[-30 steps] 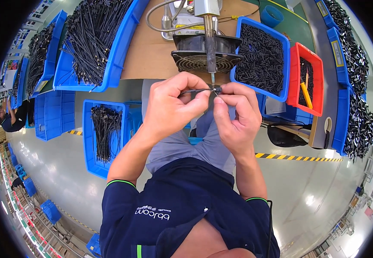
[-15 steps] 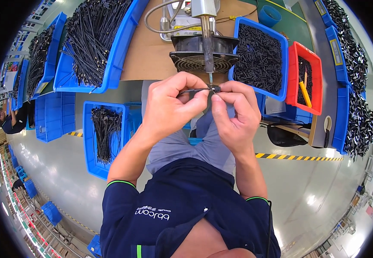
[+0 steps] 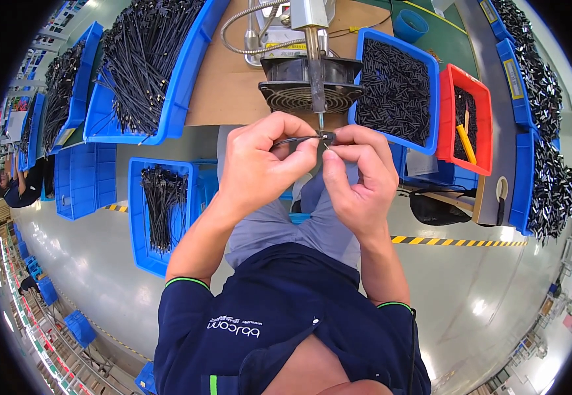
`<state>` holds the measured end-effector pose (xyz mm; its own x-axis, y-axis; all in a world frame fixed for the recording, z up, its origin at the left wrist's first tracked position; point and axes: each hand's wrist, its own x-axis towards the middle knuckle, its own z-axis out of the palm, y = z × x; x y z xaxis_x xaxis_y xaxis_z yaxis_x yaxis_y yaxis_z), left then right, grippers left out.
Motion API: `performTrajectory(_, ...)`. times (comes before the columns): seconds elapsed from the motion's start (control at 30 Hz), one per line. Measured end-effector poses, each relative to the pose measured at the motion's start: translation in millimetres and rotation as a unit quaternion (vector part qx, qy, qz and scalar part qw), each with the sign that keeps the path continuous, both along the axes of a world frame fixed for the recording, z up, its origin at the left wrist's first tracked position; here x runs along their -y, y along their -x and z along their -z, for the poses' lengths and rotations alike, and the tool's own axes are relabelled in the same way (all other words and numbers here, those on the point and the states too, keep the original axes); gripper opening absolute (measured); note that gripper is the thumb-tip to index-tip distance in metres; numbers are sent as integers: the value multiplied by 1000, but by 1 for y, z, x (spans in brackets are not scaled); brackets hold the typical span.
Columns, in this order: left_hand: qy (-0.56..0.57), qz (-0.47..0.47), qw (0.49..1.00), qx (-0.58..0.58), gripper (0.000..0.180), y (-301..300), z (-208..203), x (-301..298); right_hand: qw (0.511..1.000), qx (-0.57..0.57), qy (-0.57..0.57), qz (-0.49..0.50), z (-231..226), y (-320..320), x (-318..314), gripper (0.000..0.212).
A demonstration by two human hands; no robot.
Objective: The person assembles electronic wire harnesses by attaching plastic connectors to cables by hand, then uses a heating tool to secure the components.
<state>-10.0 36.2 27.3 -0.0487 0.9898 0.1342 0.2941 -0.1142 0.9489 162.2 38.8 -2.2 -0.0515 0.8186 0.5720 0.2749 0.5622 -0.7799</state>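
My left hand (image 3: 263, 158) is closed in a pinch on a thin black cable (image 3: 290, 140), which runs right toward my other hand. At the cable's right end my right hand (image 3: 363, 171) has its fingers closed around a small black end piece, its exact form partly hidden by the fingertips. Just above that end hangs the narrow tip of a metal nozzle (image 3: 317, 79), pointing down at it. Whether the tip touches the cable cannot be made out. A black fan (image 3: 279, 97) stands behind the nozzle.
Blue bins of black cables (image 3: 164, 125) stand at left, with a lower cable bin (image 3: 139, 243) beside my left arm. To the right are a blue bin of short black tubes (image 3: 434, 99) and a red bin (image 3: 487, 125) holding a yellow tool (image 3: 466, 143).
My right thumb has shifted slightly down and left, away from the end piece. The left hand keeps its pinch on the cable, and the view has moved a little.
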Motion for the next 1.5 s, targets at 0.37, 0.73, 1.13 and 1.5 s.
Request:
performTrajectory(0.37, 10, 0, 1000, 1, 11, -1, 7, 6, 1000, -9, 12, 3, 6, 0, 7, 12)
performTrajectory(0.73, 114, 35, 982, 149, 9, 3, 12, 18, 993, -108, 44, -27, 9, -9, 24, 13)
performTrajectory(1.13, 179, 104, 950, 235, 11, 12, 25, 36, 892, -281, 330, -130, 15, -13, 39, 18)
performTrajectory(1.5, 80, 34, 986, -143, 14, 59, 74, 78, 914, -80, 386, -96, 56, 5, 50, 11)
